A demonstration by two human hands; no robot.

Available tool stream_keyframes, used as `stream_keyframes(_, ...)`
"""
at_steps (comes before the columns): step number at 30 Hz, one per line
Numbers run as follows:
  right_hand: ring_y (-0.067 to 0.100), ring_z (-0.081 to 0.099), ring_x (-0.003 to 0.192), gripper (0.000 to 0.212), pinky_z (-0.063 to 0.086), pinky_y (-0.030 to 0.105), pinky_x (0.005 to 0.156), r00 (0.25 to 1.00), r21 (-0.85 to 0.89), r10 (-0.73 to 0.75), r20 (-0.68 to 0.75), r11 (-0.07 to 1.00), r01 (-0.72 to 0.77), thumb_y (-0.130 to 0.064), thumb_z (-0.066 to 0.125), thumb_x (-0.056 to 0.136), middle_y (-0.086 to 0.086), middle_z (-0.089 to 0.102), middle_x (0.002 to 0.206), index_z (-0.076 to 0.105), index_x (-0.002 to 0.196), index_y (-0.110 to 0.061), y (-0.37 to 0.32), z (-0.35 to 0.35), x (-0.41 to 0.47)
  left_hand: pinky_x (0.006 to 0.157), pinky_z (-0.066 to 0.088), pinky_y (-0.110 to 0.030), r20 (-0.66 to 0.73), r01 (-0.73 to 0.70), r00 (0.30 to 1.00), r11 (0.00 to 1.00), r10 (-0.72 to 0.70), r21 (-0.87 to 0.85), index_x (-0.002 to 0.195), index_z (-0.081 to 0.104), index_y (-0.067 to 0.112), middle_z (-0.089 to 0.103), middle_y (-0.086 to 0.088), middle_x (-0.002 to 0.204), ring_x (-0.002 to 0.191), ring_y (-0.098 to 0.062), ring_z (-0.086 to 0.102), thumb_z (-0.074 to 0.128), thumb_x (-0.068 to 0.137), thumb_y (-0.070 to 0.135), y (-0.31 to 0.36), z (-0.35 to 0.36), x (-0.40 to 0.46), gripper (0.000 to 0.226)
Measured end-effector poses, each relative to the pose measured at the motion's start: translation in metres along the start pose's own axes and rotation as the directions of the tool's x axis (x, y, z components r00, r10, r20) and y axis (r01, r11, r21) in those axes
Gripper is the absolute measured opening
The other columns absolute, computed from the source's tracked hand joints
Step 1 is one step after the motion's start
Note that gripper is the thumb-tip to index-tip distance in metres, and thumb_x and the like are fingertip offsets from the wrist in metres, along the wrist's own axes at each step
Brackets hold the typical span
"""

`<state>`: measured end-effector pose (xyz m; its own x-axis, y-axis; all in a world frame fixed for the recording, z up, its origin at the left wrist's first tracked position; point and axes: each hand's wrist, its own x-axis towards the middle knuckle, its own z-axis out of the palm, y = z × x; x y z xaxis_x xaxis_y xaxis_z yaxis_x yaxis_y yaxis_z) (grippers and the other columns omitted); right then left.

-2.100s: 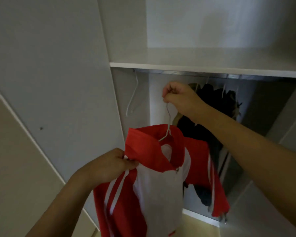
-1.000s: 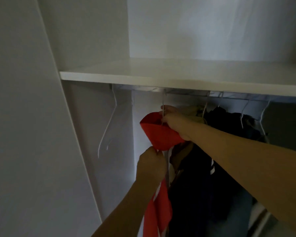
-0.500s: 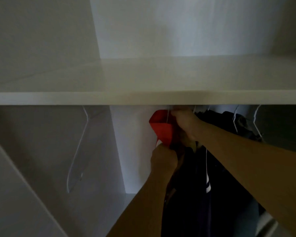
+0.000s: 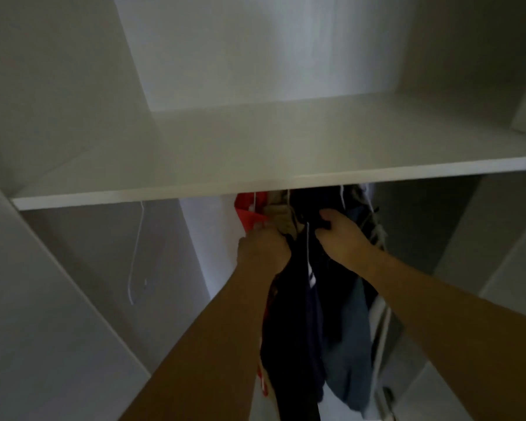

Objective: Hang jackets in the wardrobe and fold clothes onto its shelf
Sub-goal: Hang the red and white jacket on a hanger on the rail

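Left hand (image 4: 263,249), fingers curled, meets the red jacket (image 4: 249,218) hanging under the shelf (image 4: 255,153); right hand (image 4: 339,235) grips dark garments (image 4: 301,314) beside it; an empty white hanger (image 4: 135,253) dangles further left.

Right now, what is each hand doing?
Left hand: fingers hidden at the red jacket; grip cannot be told.
Right hand: fingers curled, gripping a dark hanging garment.
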<state>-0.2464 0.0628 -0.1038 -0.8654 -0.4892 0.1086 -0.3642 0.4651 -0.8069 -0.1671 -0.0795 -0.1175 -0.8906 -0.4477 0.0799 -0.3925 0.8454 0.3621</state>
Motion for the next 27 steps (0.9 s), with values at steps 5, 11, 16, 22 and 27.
stream_keyframes(5,0.032,0.061,0.084,0.028,0.041,0.009,0.059,0.988,-0.137,0.093,-0.123,0.984,-0.11,-0.001,0.051,0.088,0.004,0.06,0.083,0.058,0.115,-0.005,0.029,-0.066,-0.118,0.097,0.039,-0.039,-0.098,-0.288,0.951,0.956,0.292,0.053,0.133,0.049,0.004,0.055,-0.016,0.127,0.112,-0.032,0.052,0.043,0.099,0.029,0.042,0.014,-0.074,0.042)
stream_keyframes(11,0.029,0.039,0.135,0.057,0.033,0.035,0.109,0.893,-0.255,0.342,-0.291,0.872,-0.417,-0.015,0.05,0.094,0.009,0.036,0.151,0.032,0.148,-0.015,0.082,-0.116,-0.248,0.115,0.022,-0.04,0.011,-0.586,0.809,0.805,0.588,0.089,0.141,0.04,0.008,0.045,-0.01,0.141,0.131,-0.026,0.039,0.039,0.1,0.031,0.122,0.076,-0.135,0.047)
stream_keyframes(16,0.025,0.039,0.136,0.057,0.032,0.036,0.111,0.742,-0.183,0.527,-0.415,0.75,-0.635,-0.017,0.049,0.094,0.003,0.034,0.153,0.031,0.148,-0.02,0.113,-0.117,-0.37,0.118,0.021,-0.039,0.123,-0.803,0.578,0.589,0.807,-0.092,0.143,0.038,0.012,0.04,-0.006,0.146,0.135,-0.026,0.033,0.04,0.101,0.031,0.199,0.13,-0.218,0.046)
stream_keyframes(22,0.021,0.038,0.137,0.055,0.028,0.031,0.113,0.555,-0.094,0.612,-0.564,0.62,-0.779,-0.016,0.047,0.095,0.002,0.036,0.152,0.033,0.147,-0.016,0.129,-0.13,-0.524,0.122,0.014,-0.04,0.133,-0.95,0.282,0.296,0.95,-0.102,0.149,0.031,0.012,0.031,-0.006,0.156,0.145,-0.021,0.024,0.038,0.101,0.033,0.249,0.16,-0.337,0.053)
stream_keyframes(27,0.02,0.034,0.139,0.054,0.026,0.034,0.114,0.376,0.006,0.638,-0.672,0.512,-0.859,-0.017,0.046,0.096,0.001,0.035,0.153,0.031,0.148,-0.017,0.135,-0.148,-0.688,0.122,0.011,-0.041,0.126,-0.988,0.071,0.086,0.99,-0.125,0.15,0.027,0.011,0.026,-0.007,0.158,0.147,-0.023,0.019,0.034,0.102,0.034,0.294,0.177,-0.475,0.053)
